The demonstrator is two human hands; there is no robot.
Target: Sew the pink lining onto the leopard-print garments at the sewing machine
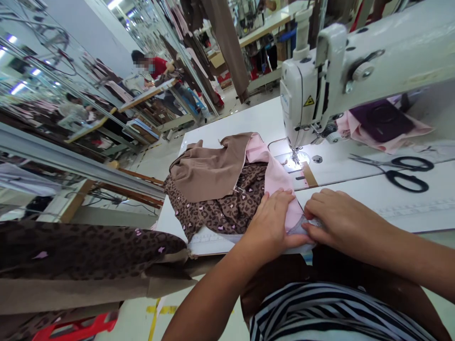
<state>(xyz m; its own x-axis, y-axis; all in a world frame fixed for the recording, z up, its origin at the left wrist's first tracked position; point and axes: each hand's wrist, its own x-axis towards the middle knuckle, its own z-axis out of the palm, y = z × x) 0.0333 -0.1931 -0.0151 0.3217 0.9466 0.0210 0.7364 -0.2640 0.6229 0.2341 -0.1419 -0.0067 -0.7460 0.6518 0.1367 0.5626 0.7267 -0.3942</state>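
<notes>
A garment piece of brown cloth (209, 170), leopard-print fabric (220, 215) and pink fabric (275, 175) lies on the white sewing table, left of the needle. My left hand (270, 222) rests on its near right corner, fingers stretched over the pink fabric and thumb pointing right across a light grey fabric edge (296, 228). Close beside it, my right hand (329, 215) has its fingers curled and pinches the grey edge with thumb and forefinger. Part of that edge is hidden under the hands. Both hands are nearer to me than the sewing machine (295, 104) needle.
Black-handled scissors (405, 173) lie right of the needle. Behind them, a dark purple item (382, 118) sits on pink cloth. Leopard-print fabric (88, 251) hangs at left, above a red plastic object (78, 327). A person in red (158, 68) works at another table.
</notes>
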